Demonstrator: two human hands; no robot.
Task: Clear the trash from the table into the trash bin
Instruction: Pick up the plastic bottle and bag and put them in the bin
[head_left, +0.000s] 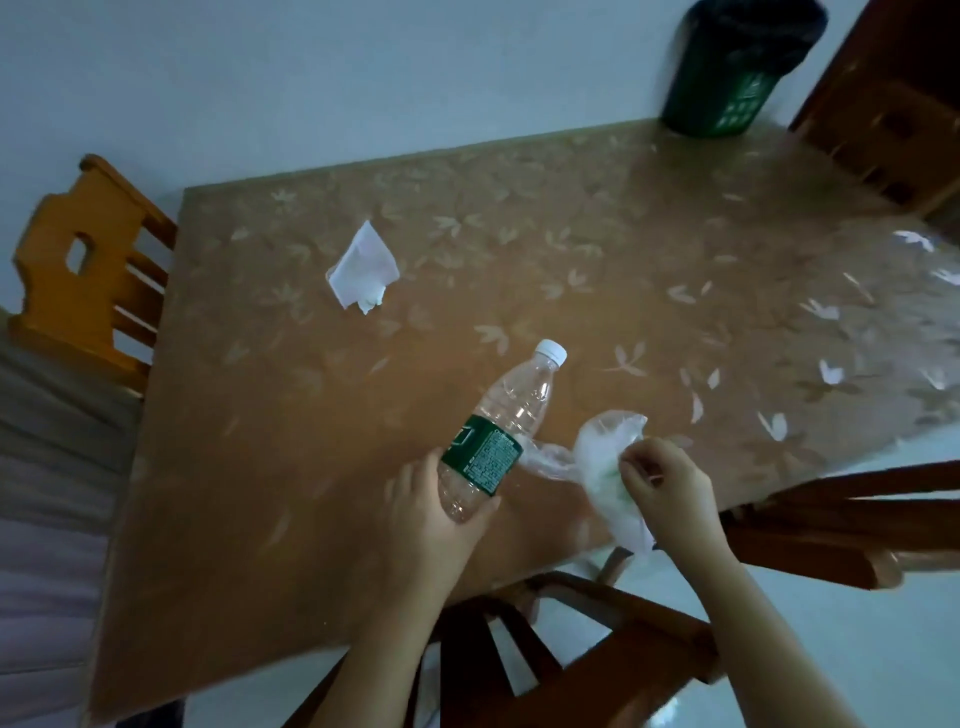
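My left hand (434, 512) grips the bottom of an empty clear plastic bottle (511, 410) with a green label and white cap, its neck pointing away from me over the table (311, 467). My right hand (667, 483) pinches a crumpled whitish plastic bag (608, 452) near the table's right front edge. A white paper tissue (363, 267) lies flat on the table further back and to the left. The dark green trash bin (737, 67) with a black liner stands on the floor beyond the table's far right corner.
An orange wooden chair (88, 270) stands at the table's left side. Dark brown chairs sit at the near edge (571, 649), at the right (841, 525) and at the far right (893, 104). Grey fabric (47, 493) lies at the left.
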